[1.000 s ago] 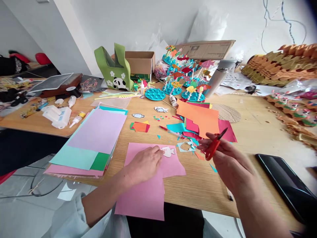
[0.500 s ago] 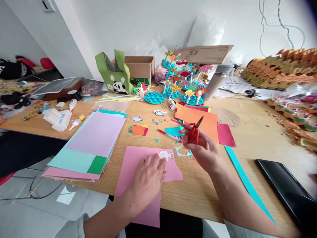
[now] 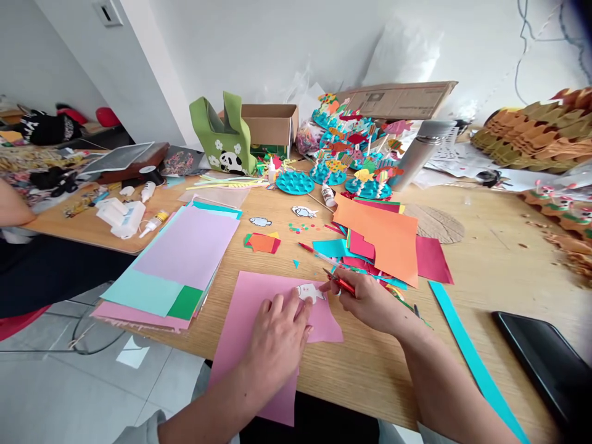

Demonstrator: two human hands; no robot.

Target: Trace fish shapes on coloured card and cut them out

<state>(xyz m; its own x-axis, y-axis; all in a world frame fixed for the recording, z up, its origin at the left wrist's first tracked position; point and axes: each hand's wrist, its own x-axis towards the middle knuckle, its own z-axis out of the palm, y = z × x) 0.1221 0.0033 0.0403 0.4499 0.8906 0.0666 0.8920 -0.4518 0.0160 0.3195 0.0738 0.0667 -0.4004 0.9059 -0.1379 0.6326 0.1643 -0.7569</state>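
Lowered since the earlier frame to the far right corner of the pink paper (image 3: 245,302): right hand (image 3: 372,303), clenched around red scissors (image 3: 343,284), partly hiding them. Pressed onto pink paper under spread fingers (image 3: 277,303) of the left hand (image 3: 279,336): white fish cutout (image 3: 311,292), partly covered. Beyond pink paper: red pen (image 3: 308,248). Well right of pink paper: phone (image 3: 531,351), partly shadowed.

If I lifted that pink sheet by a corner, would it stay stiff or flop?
The pink sheet would probably bend, being broad and thin-looking. Its near end juts past the edge of the table without obvious droop, hinting at some stiffness. Likely light, it might shift easily without the left hand resting on it.
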